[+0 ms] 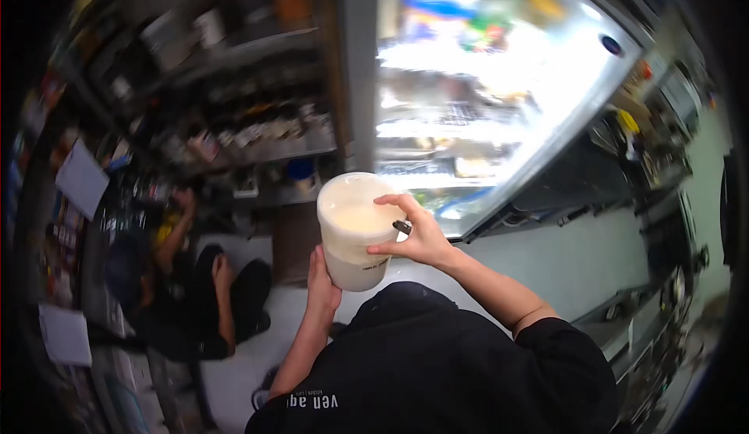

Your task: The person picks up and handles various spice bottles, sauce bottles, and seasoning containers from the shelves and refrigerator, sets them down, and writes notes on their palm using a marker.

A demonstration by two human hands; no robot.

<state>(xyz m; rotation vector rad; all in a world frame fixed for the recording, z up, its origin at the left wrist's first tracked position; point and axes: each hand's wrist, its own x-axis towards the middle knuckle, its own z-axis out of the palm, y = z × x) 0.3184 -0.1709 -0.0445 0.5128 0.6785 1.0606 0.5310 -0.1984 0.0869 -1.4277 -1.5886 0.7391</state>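
Observation:
A white, translucent round tub [355, 235] with pale contents and small dark lettering on its side is held in front of my chest. My left hand [321, 282] supports it from the lower left side. At the upper right of the tub is my right hand [413, 235], its thumb on the side and its index finger over the top rim. A black pen-like object [402, 227] sticks out between the fingers of that hand.
A brightly lit display fridge [460, 106] with stocked shelves stands ahead. Dark shelves with jars and containers [265, 129] are at the left. A person in dark clothes [175, 301] crouches at the lower left. Metal counters run along the right.

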